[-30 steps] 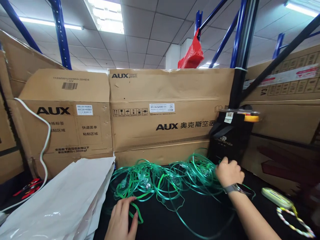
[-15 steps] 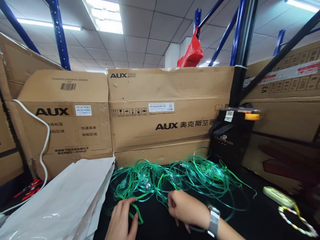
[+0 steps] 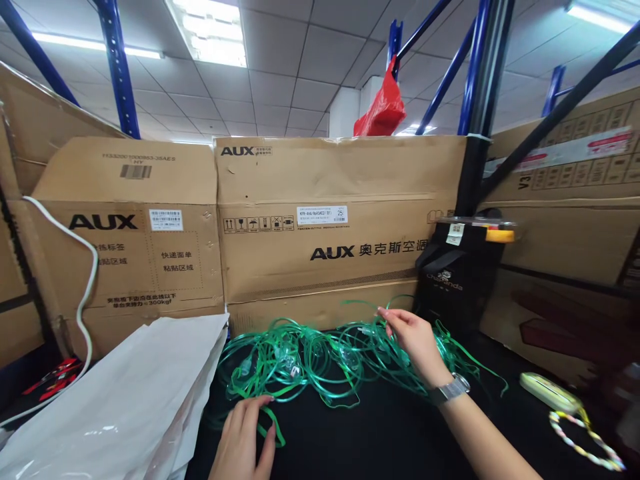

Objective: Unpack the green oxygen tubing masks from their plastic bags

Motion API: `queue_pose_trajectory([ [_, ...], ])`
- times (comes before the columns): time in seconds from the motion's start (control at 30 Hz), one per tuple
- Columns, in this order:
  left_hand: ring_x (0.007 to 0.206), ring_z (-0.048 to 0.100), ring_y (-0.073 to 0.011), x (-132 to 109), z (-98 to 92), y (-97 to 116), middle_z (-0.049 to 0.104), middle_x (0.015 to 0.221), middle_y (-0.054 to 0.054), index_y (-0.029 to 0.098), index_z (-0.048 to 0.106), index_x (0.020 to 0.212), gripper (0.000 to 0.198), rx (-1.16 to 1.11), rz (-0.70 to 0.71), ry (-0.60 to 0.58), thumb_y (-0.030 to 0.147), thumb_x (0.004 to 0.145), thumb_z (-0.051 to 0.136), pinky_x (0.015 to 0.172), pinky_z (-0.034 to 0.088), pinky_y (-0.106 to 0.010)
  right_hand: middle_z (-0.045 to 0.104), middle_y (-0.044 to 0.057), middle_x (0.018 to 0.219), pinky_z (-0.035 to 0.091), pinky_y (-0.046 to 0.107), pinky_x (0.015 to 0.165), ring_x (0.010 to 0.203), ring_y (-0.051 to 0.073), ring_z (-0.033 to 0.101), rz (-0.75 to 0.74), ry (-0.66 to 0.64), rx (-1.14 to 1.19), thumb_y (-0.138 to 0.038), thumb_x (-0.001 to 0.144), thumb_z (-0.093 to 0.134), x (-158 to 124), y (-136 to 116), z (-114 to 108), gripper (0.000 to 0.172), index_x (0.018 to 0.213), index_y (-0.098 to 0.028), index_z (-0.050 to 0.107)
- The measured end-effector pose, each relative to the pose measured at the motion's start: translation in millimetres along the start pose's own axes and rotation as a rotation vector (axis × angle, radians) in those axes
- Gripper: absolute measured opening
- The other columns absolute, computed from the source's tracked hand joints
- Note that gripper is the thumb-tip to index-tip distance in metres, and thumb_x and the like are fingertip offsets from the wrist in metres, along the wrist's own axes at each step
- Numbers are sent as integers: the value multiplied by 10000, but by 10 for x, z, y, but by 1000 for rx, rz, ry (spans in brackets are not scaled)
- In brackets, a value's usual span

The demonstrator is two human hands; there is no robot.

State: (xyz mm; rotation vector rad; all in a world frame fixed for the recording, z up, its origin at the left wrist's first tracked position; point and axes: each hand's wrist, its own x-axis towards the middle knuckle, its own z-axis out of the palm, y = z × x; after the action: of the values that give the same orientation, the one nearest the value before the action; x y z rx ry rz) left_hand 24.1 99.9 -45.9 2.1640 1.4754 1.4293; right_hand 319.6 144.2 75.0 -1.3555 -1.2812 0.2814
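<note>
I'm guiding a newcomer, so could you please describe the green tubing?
Find the wide AUX carton at the back. In front, on the black surface, lies the green tubing, whose tangled loops set it apart from the white sheets at left.

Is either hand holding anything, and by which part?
The right hand pinches a thin green strand, apparently near one end. The left hand rests at a green loop, hold unclear.

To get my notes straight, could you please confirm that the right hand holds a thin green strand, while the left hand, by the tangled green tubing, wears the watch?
Not quite: it is the right hand that wears the watch, as the head view shows. It does hold a thin green strand, and the left hand is by the tangled green tubing.
</note>
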Motion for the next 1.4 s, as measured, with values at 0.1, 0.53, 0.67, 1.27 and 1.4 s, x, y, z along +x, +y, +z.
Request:
queue_pose_trajectory([
  [0.1,923,549,-258,3,2,-6,590,943,-101,160,563,1012,271,-8,6,1,244,786,441,824,417,-442,467,-21,405,240,214,329,311,66,283,-3,-33,23,-625,655,536,2,8,27,519,644,-115,629],
  [0.53,912,555,-258,0,15,-3,601,936,-106,148,573,1002,280,-9,-1,7,244,777,439,817,420,-427,649,143,755,412,287,563,689,253,636,-31,-116,-1054,-378,863,437,-134,75,64,323,793,-128,629],
  [0.67,918,553,-260,2,1,16,600,933,-105,152,574,997,275,-7,-6,1,249,779,438,816,418,-430,666,129,738,439,279,606,724,243,651,4,-265,-1085,-374,782,566,-192,134,156,240,727,-153,642],
  [1.27,937,548,-257,-16,13,-5,591,954,-102,165,560,1011,274,1,-21,-26,265,793,427,838,417,-456,613,185,928,453,323,624,776,262,641,64,-155,-1064,-154,834,433,25,272,17,256,1071,-75,488],
  [1.4,928,556,-253,-5,14,-17,602,948,-100,168,563,1007,275,0,-18,-18,267,788,429,832,427,-443,567,70,998,449,234,684,807,160,609,-146,-264,-908,-335,853,451,-120,118,161,249,1043,-184,507],
])
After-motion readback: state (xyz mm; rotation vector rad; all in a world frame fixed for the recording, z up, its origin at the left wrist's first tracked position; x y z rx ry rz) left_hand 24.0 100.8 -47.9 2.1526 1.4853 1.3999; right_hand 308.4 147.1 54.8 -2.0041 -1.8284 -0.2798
